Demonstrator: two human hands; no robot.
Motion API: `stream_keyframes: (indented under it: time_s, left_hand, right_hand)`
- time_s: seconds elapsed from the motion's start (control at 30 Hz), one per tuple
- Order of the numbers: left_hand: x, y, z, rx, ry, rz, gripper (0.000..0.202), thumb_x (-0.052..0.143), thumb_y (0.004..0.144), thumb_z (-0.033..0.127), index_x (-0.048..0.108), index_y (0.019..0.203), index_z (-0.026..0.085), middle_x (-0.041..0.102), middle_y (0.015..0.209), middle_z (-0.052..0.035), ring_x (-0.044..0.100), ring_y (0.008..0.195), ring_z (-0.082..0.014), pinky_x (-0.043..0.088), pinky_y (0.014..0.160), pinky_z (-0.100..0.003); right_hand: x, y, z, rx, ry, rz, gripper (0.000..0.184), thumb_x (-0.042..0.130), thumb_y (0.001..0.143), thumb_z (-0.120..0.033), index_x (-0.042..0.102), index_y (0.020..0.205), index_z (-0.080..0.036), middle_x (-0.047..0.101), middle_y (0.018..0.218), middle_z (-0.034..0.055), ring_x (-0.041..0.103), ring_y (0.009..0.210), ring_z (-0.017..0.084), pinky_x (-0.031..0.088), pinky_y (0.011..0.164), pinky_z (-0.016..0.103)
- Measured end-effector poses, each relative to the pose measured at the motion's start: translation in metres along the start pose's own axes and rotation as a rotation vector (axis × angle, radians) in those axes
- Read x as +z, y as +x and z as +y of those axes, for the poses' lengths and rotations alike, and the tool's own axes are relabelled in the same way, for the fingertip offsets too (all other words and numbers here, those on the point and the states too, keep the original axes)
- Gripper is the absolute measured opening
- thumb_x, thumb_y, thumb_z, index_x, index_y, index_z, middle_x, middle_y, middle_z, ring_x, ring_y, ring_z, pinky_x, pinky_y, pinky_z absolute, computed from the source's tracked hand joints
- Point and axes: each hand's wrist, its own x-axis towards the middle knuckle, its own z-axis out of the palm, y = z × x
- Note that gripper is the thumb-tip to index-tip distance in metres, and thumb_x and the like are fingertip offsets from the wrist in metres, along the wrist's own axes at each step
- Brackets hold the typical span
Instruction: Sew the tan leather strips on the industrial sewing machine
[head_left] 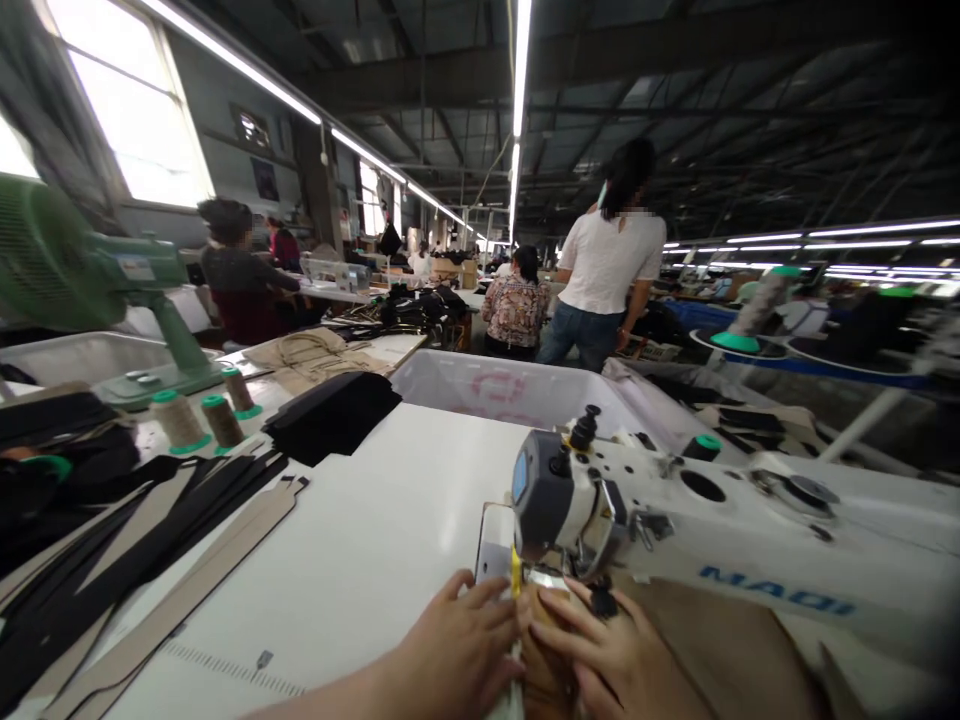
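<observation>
A white sewing machine [675,510] with a dark grey head stands at the right, its needle area low over the table. Beneath its head lies a brown piece of material [547,655]. My right hand [622,645] rests over this piece, fingers stretched out and apart, their tips close to the presser foot. At the piece's left edge is my left hand [465,635], its fingers extended toward the needle area. Its thumb is partly seen. The needle itself is hidden. A larger brown panel [720,640] spreads under the machine arm, right of my right hand.
Long black and beige strips [187,540] lie at left, near a black fabric stack [334,415]. Thread cones [178,420] and a green fan [142,280] stand behind. Beyond the table edge is a white bin [495,385]. A person in white [611,260] stands ahead; others sit farther off.
</observation>
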Motion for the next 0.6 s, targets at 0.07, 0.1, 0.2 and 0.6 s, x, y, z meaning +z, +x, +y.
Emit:
stream_keyframes:
  time_s: [0.07,0.1,0.2,0.6]
  left_hand:
    - [0.000,0.001,0.002,-0.081,-0.037,-0.046,0.041,0.051,0.102,0.039,0.048,0.139,0.024,0.062,0.136,0.0002,0.052,0.128,-0.0238,0.034,0.103,-0.041]
    - [0.002,0.001,0.001,-0.093,-0.029,-0.053,0.041,0.052,0.101,0.037,0.048,0.140,0.024,0.061,0.138,-0.0007,0.052,0.129,-0.0247,0.034,0.103,-0.042]
    - [0.014,-0.001,-0.008,-0.032,0.047,-0.048,0.045,0.051,0.101,0.034,0.046,0.144,0.023,0.057,0.143,-0.0025,0.053,0.129,-0.0254,0.037,0.100,-0.041]
    - [-0.003,0.001,0.003,-0.043,0.025,-0.144,0.059,0.059,0.095,0.024,0.037,0.150,0.023,0.051,0.149,0.0019,0.047,0.134,-0.0254,0.042,0.102,-0.040]
  right_hand:
    - [-0.020,0.004,-0.006,0.224,0.306,-0.192,0.047,0.043,0.096,-0.025,0.050,0.138,-0.046,0.043,0.149,-0.0097,0.052,0.130,0.024,0.042,0.110,0.056]
    - [-0.030,0.005,-0.011,0.291,0.409,-0.244,0.046,0.044,0.094,-0.024,0.054,0.135,-0.043,0.045,0.150,-0.0080,0.049,0.133,0.026,0.033,0.114,0.059]
    - [-0.052,0.004,-0.031,0.441,0.563,-0.297,0.046,0.042,0.096,-0.030,0.047,0.141,-0.040,0.042,0.153,-0.0057,0.034,0.143,0.027,0.003,0.120,0.069]
    - [0.007,-0.016,-0.043,0.184,-0.285,0.271,0.068,0.043,0.064,-0.016,0.062,0.125,-0.040,0.064,0.126,-0.0147,0.068,0.099,0.017,0.052,0.071,0.039]
